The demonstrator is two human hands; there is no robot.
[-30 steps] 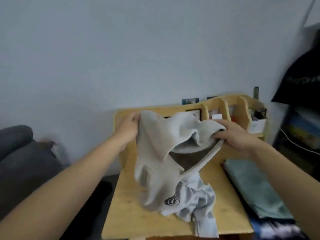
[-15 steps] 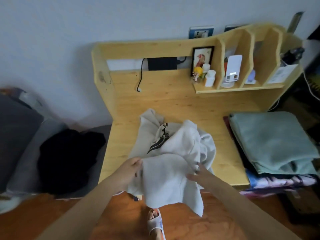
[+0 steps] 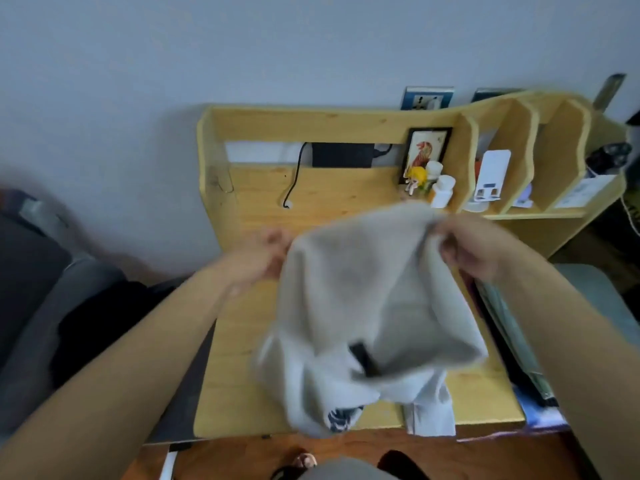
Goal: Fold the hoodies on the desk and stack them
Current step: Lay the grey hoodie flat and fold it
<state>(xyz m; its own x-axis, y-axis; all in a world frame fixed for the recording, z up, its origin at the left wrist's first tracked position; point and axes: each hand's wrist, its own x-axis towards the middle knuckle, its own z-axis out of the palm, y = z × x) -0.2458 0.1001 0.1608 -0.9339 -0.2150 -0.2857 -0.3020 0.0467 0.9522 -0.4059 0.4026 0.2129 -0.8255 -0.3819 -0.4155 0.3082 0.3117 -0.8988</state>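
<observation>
A light grey hoodie (image 3: 367, 306) with a dark print hangs in the air above the wooden desk (image 3: 242, 341), blurred by motion. My left hand (image 3: 266, 251) grips its upper left edge. My right hand (image 3: 467, 247) grips its upper right edge. The lower part of the hoodie bunches near the desk's front edge, and a sleeve (image 3: 429, 414) dangles over that edge. At the desk's right side a stack of folded clothes (image 3: 512, 327) shows partly behind my right forearm, with a pale green piece on top.
Shelf compartments (image 3: 502, 168) at the desk's back right hold a small picture frame (image 3: 426, 154), white bottles and a phone stand. A black cable (image 3: 294, 178) hangs at the back. A grey sofa with dark clothing (image 3: 86, 327) sits left. The floor and a sandalled foot show below.
Half a second ago the hoodie lay bunched on the desk with my hands at its near edge. Both hands have since risen and spread apart, lifting it off the desk.
</observation>
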